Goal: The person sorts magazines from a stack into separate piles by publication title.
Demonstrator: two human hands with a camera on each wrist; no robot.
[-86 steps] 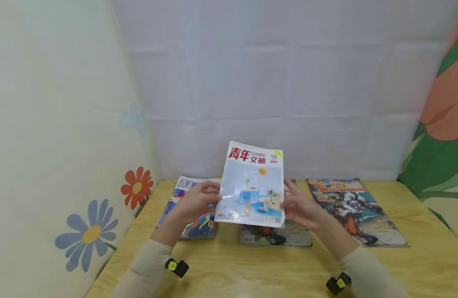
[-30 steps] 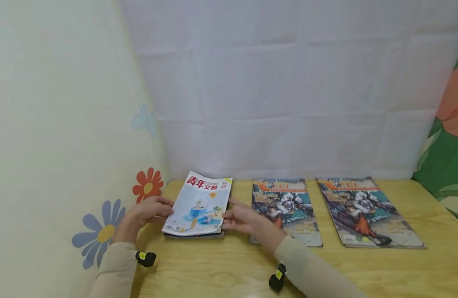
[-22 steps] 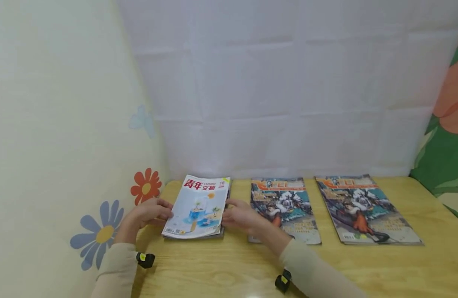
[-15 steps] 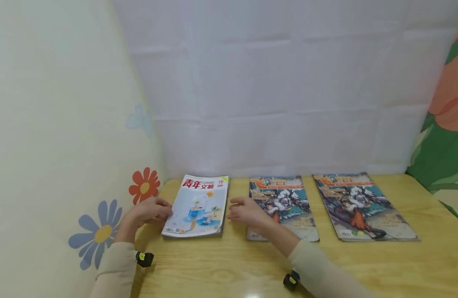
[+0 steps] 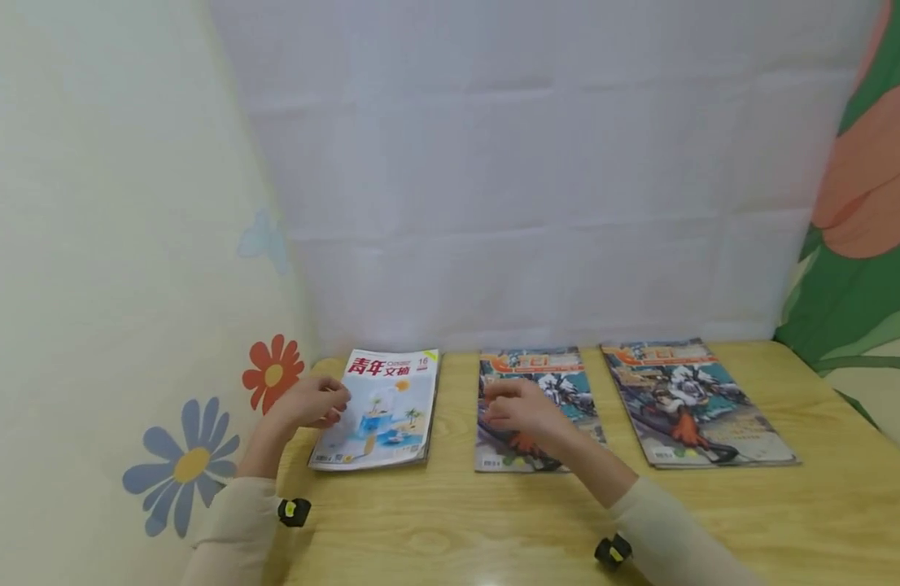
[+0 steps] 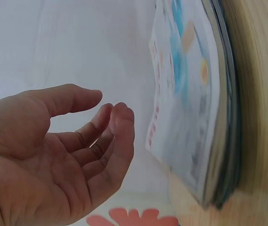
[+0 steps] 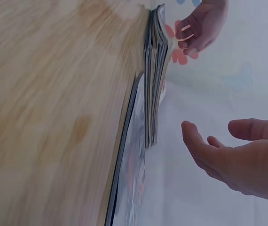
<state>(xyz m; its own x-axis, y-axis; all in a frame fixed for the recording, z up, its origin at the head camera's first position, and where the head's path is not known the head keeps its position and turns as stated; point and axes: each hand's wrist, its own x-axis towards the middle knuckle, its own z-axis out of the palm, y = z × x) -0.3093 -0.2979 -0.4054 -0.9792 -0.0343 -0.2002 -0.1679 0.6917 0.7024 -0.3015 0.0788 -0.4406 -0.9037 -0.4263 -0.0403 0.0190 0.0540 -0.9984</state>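
Observation:
At the table's left lies a stack of magazines point(image 5: 382, 415), the top one white with red title characters and a blue ice-pop picture. My left hand point(image 5: 314, 404) hovers by its left edge, fingers loosely bent; the left wrist view shows a gap between that hand point(image 6: 73, 150) and the stack point(image 6: 190, 94). Above the middle magazine point(image 5: 508, 456), which has an orange title and a painted figure, hangs my right hand point(image 5: 526, 415). In the right wrist view nothing lies between its thumb and fingers point(image 7: 202, 150).
Another magazine point(image 5: 695, 407) with the same painted cover lies at the right, slightly turned. All rest on a wooden table point(image 5: 450, 521). Behind stands a white cloth backdrop point(image 5: 523, 203); a flower-painted wall point(image 5: 128, 244) borders the left side.
The white magazine, earlier held in both hands over the middle, was carried left and laid on the left stack. Both hands have let go; the right has moved back right over the middle magazine.

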